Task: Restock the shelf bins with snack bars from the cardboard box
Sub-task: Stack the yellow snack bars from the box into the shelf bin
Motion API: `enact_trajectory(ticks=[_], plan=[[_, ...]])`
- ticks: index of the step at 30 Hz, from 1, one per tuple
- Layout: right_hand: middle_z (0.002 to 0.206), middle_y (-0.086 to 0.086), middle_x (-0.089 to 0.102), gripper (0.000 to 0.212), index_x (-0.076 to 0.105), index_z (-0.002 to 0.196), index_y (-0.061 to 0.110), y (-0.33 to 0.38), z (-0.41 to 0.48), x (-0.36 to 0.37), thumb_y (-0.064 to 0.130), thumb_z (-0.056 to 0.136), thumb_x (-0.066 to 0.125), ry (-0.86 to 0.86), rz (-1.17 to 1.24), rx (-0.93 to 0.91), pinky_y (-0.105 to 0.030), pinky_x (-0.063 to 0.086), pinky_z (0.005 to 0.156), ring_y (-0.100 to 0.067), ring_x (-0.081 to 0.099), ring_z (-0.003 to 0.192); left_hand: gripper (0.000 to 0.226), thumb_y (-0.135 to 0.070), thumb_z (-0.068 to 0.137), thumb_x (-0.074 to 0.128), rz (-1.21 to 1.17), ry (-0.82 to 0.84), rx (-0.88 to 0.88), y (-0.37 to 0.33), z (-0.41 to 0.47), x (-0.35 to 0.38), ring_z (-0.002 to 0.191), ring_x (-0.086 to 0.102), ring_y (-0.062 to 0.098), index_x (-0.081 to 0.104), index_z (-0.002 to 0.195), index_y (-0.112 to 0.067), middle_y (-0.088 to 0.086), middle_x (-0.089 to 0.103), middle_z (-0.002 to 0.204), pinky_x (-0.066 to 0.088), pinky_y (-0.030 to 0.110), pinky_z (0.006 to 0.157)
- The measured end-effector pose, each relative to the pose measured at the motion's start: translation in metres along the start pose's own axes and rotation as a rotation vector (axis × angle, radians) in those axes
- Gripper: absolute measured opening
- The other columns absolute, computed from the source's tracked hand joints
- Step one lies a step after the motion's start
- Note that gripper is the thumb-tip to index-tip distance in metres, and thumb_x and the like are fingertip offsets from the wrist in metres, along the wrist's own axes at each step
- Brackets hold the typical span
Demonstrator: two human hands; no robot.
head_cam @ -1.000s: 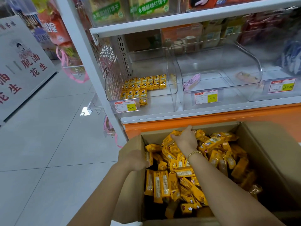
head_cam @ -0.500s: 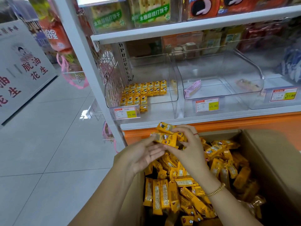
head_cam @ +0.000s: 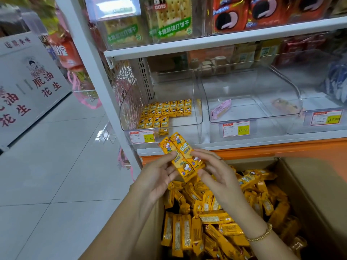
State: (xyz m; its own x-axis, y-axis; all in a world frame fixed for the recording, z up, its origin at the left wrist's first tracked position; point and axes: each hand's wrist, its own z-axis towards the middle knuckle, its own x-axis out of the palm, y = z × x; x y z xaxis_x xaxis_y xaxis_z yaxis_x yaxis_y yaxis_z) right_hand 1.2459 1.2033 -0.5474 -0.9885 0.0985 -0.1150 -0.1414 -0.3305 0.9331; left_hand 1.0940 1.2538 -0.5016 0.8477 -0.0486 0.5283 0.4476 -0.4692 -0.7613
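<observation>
Above the brown cardboard box [head_cam: 309, 184], centre frame: left hand [head_cam: 159, 174] and right hand [head_cam: 216, 171] pinch two yellow wrapped snack bars [head_cam: 181, 154], long axes tilted up-left toward the clear plastic bin [head_cam: 187, 126] above

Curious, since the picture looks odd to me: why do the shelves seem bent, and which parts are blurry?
Head view: the wide-angle lens tilts and bows the shelf edge; the held snack bars are sharp; the upper-left corner is smeared; the clear bin shows hazy glare.
</observation>
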Motion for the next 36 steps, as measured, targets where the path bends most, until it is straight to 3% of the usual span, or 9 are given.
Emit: enact_trajectory(ticks=[4, 14, 17, 20, 23, 25, 27, 29, 36], plan=[[0.110, 0.027, 0.053, 0.047, 0.059, 0.103, 0.037, 0.017, 0.016, 0.003, 0.058, 0.064, 0.076, -0.067, -0.363, -0.012, -0.001, 0.035, 0.083, 0.015, 0.047, 0.106, 0.030, -0.011, 0.074, 0.065, 0.115, -0.010, 0.130, -0.006, -0.001, 0.004, 0.084, 0.070, 0.021, 0.066, 0.102, -0.003, 0.015, 0.072, 0.101, 0.056, 0.031, 0.077], [0.096, 0.003, 0.055, 0.045, 0.044, 0.101, 0.020, 0.073, 0.098, 0.024, 0.035, 0.069, 0.072, -0.078, -0.629, -0.047, -0.031, 0.040, 0.068, -0.017, 0.052, 0.087, 0.038, -0.035, 0.086, 0.051, 0.232, 0.124, 0.402, -0.055, 0.004, 0.014, 0.106, 0.064, 0.016, 0.064, 0.110, -0.008, 0.004, 0.070, 0.109, 0.052, 0.023, 0.091], [0.102, -0.002, 0.059, 0.049, 0.046, 0.104, 0.017, 0.081, 0.151, 0.019, 0.039, 0.070, 0.073, -0.024, -0.719, 0.139, -0.034, 0.045, 0.074, -0.022, 0.056, 0.093, 0.028, -0.026, 0.093, 0.055, 0.735, -0.135, 0.570, -0.064, 0.015, -0.002, 0.117, 0.056, 0.008, 0.062, 0.119, -0.018, -0.006, 0.065, 0.119, 0.042, 0.011, 0.094], [0.096, -0.003, 0.055, 0.050, 0.051, 0.104, 0.011, 0.084, 0.200, 0.020, 0.046, 0.074, 0.071, 0.133, -0.922, 0.300, -0.031, 0.044, 0.069, -0.024, 0.057, 0.093, 0.044, -0.018, 0.095, 0.054, 1.342, -0.309, 0.685, -0.060, 0.027, -0.024, 0.133, 0.042, 0.015, 0.047, 0.138, -0.015, 0.000, 0.048, 0.142, 0.028, 0.016, 0.100], [0.070, -0.002, 0.050, 0.033, 0.052, 0.070, 0.013, 0.085, 0.228, 0.030, 0.040, 0.084, 0.063, 0.457, -1.180, 0.401, -0.026, 0.038, 0.051, -0.017, 0.049, 0.059, 0.052, -0.018, 0.095, 0.050, 1.500, -0.272, 0.651, -0.056, 0.035, -0.035, 0.140, 0.029, 0.014, 0.034, 0.145, -0.017, -0.002, 0.033, 0.152, 0.020, 0.019, 0.109], [0.073, -0.003, 0.050, 0.028, 0.053, 0.073, 0.013, 0.080, 0.239, 0.039, 0.036, 0.089, 0.059, 0.624, -1.316, 0.478, -0.026, 0.040, 0.051, -0.016, 0.044, 0.057, 0.053, -0.017, 0.095, 0.050, 1.529, -0.253, 0.657, -0.058, 0.038, -0.040, 0.141, 0.027, 0.013, 0.033, 0.146, -0.019, -0.003, 0.031, 0.153, 0.019, 0.019, 0.110], [0.081, -0.004, 0.051, 0.025, 0.058, 0.085, 0.011, 0.066, 0.248, 0.047, 0.036, 0.090, 0.058, 0.702, -1.416, 0.523, -0.030, 0.044, 0.063, -0.020, 0.047, 0.066, 0.053, -0.017, 0.095, 0.051, 1.531, -0.244, 0.671, -0.060, 0.038, -0.042, 0.141, 0.028, 0.011, 0.034, 0.145, -0.021, -0.005, 0.031, 0.153, 0.019, 0.016, 0.109], [0.075, -0.004, 0.050, 0.030, 0.053, 0.073, 0.012, 0.050, 0.254, 0.052, 0.037, 0.089, 0.059, 0.720, -1.457, 0.551, -0.033, 0.042, 0.071, -0.020, 0.045, 0.063, 0.054, -0.018, 0.096, 0.050, 1.533, -0.232, 0.677, -0.061, 0.038, -0.045, 0.142, 0.023, 0.007, 0.032, 0.147, -0.024, -0.008, 0.027, 0.154, 0.012, 0.008, 0.103], [0.093, -0.006, 0.054, 0.033, 0.054, 0.076, 0.011, 0.008, 0.259, 0.058, 0.041, 0.088, 0.062, 0.614, -1.352, 0.564, -0.032, 0.048, 0.077, -0.024, 0.052, 0.085, 0.057, -0.028, 0.099, 0.044, 1.581, -0.215, 0.644, -0.065, 0.031, -0.044, 0.142, 0.007, -0.002, 0.018, 0.149, -0.031, -0.018, 0.011, 0.155, -0.019, -0.006, 0.071]])
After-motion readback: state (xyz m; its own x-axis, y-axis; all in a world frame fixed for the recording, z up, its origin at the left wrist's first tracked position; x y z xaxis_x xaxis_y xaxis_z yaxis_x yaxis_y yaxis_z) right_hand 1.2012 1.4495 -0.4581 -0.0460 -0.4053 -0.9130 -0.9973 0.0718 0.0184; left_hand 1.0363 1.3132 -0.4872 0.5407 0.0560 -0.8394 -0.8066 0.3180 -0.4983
